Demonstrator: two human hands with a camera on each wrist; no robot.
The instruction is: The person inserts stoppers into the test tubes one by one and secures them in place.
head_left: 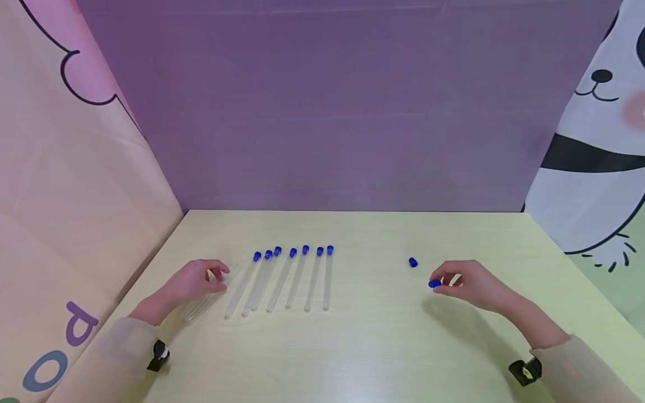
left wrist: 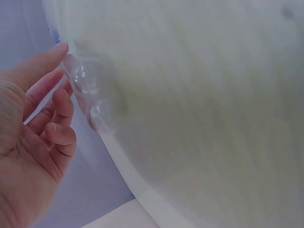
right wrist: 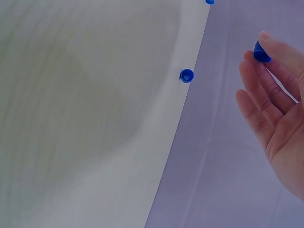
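Observation:
My left hand (head_left: 199, 281) is over clear test tubes (head_left: 199, 308) at the left of the row, its thumb and forefinger apart around their upper part. The left wrist view shows two rounded tube ends (left wrist: 88, 78) beside the fingers; the tubes' upper ends are hard to see. Between thumb and forefinger, my right hand (head_left: 471, 282) pinches a small blue cap (head_left: 435, 284) above the table. The right wrist view also shows this held cap (right wrist: 261, 53). A loose blue cap (head_left: 413, 262) lies on the table just beyond that hand.
Several test tubes with blue caps (head_left: 284, 280) lie side by side left of centre, capped ends away from me. The pale wooden table (head_left: 373, 336) meets a purple cloth (head_left: 353, 112) at its far edge. Printed cloths hang on both sides.

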